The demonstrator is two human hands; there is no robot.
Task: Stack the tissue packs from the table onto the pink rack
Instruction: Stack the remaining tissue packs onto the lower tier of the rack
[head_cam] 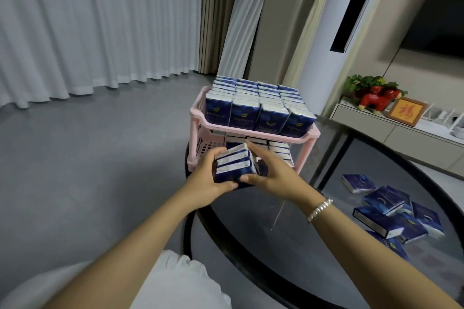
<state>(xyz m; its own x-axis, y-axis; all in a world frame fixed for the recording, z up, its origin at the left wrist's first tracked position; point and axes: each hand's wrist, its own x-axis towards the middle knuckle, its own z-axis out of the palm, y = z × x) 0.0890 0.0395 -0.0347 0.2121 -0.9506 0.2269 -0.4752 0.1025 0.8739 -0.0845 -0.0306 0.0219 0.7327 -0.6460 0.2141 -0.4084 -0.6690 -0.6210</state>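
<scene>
You held a small bundle of dark blue tissue packs with white edges (234, 164) between both hands, just in front of the lower shelf of the two-tier pink plastic rack (200, 118). I could make out three packs in the bundle, possibly more behind your fingers. Your left hand (209, 178) gripped it from the 9 o'clock side, thumb curled under the near edge and fingers wrapped over the far edge. Your right hand (271, 173) pressed on it from 3 o'clock, thumb against the near corner, forefinger stretched toward the rack; how its other fingers lay I cannot tell. A white bead bracelet (319, 209) sat on that wrist.

The rack stood on the round black-rimmed glass table (251, 256), at 12 o'clock from your hands. Its top shelf was packed with upright blue tissue packs (261, 100) in four columns, four showing in the front row; the rows behind were too tight to count. The lower shelf held more packs (278, 147) on its right side, partly hidden.

At 3 to 4 o'clock on the table, well apart from the rack, lay a loose pile of blue tissue packs (391, 213), about seven, overlapping at odd angles, with one off by itself at the pile's 11 o'clock.

At 2 o'clock, on a low cabinet beyond the table, stood one red figurine (374, 99) beside one framed gold picture (406, 111).
</scene>
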